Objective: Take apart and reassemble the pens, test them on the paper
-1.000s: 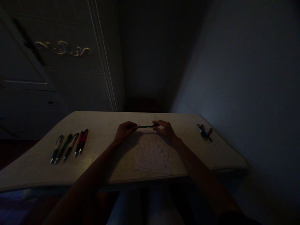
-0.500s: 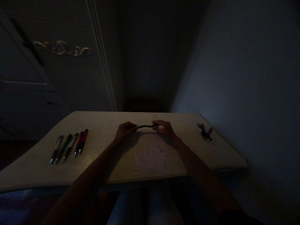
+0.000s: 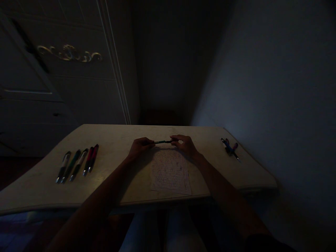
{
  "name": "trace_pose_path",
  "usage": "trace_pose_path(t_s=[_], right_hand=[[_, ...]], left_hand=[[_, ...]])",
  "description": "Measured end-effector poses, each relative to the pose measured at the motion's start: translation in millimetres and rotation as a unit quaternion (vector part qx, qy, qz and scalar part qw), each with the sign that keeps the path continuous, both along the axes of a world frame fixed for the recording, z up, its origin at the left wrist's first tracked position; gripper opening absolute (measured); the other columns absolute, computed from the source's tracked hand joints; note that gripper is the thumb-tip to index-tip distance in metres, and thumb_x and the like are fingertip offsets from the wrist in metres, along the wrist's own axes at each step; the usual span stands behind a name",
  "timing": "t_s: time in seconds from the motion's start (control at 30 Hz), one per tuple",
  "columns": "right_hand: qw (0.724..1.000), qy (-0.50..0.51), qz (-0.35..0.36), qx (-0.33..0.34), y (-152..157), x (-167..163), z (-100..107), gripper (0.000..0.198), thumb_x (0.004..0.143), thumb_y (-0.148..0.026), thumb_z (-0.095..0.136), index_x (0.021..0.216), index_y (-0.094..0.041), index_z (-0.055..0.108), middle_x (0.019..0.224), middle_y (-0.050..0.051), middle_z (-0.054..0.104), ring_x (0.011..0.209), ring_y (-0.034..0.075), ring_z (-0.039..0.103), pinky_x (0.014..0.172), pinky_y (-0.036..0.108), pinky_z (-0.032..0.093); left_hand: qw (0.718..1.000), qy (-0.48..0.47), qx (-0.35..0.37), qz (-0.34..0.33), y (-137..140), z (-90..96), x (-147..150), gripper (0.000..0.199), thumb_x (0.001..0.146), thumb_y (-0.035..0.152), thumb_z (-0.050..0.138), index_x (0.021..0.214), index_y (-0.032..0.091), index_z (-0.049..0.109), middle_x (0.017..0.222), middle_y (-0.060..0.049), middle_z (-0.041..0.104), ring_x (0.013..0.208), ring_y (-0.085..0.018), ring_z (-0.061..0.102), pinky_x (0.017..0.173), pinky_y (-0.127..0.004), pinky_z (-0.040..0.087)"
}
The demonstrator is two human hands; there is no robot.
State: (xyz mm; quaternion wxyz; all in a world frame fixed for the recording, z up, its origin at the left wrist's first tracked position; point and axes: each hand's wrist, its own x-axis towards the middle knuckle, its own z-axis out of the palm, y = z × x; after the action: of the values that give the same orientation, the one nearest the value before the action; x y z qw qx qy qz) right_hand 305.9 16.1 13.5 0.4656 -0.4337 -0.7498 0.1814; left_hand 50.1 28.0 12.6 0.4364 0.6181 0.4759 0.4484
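Note:
Over the far side of the table, my left hand [image 3: 140, 146] pinches one end of a slim dark green pen [image 3: 160, 142]. The other, darker end sits between the thumb and fingers of my right hand [image 3: 184, 144]. The pen lies roughly level between both hands, with its ends hidden by the fingers. Whether its two halves are joined or separate, I cannot tell in this dim light. Just below the hands, scribbled paper sheets [image 3: 169, 175] rest on the table.
Several pens [image 3: 76, 164] lie side by side on the table's left. On the right is a small heap of pen parts [image 3: 230, 148], one blue and black. The pale tabletop [image 3: 115, 134] has a wall [image 3: 275, 87] to its right and a cabinet [image 3: 78, 94] behind left.
My left hand and its end of the pen have shifted very slightly down and to the right. My right hand stays nearly still, and both keep their hold.

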Motion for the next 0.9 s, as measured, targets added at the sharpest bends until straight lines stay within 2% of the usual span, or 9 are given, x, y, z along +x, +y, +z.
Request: trace_pose_path(t_s=[0.27,0.6,0.9], right_hand=[[1.000,-0.021,-0.004,0.002,0.4,0.2,-0.2,0.028,0.078,-0.018,0.071,0.106,-0.019,0.074,0.095,0.008,0.076,0.088,0.021,0.071,0.086,0.036,0.055],[1.000,-0.011,-0.019,0.003,1.7,2.8,1.5,0.027,0.079,-0.017,0.069,0.106,-0.018,0.073,0.099,0.009,0.075,0.091,0.021,0.070,0.088,0.037,0.054],[1.000,-0.015,-0.005,0.007,-1.6,-0.6,3.0,0.027,0.080,-0.020,0.069,0.106,-0.020,0.073,0.096,0.007,0.074,0.089,0.020,0.069,0.086,0.037,0.053]], left_hand=[[1.000,-0.001,0.017,-0.012,1.8,1.2,-1.0,0.023,0.064,0.034,0.078,0.080,0.018,0.076,0.077,-0.008,0.074,0.070,-0.022,0.069,0.058,-0.029,0.052],[0.999,0.016,0.051,-0.009,9.7,-2.2,-2.2,0.022,0.067,0.032,0.074,0.085,0.018,0.073,0.086,-0.008,0.075,0.083,-0.023,0.069,0.075,-0.032,0.054],[0.999,0.012,0.052,-0.005,4.2,1.9,0.9,0.024,0.068,0.037,0.075,0.084,0.018,0.073,0.087,-0.009,0.075,0.083,-0.024,0.069,0.072,-0.032,0.054]])
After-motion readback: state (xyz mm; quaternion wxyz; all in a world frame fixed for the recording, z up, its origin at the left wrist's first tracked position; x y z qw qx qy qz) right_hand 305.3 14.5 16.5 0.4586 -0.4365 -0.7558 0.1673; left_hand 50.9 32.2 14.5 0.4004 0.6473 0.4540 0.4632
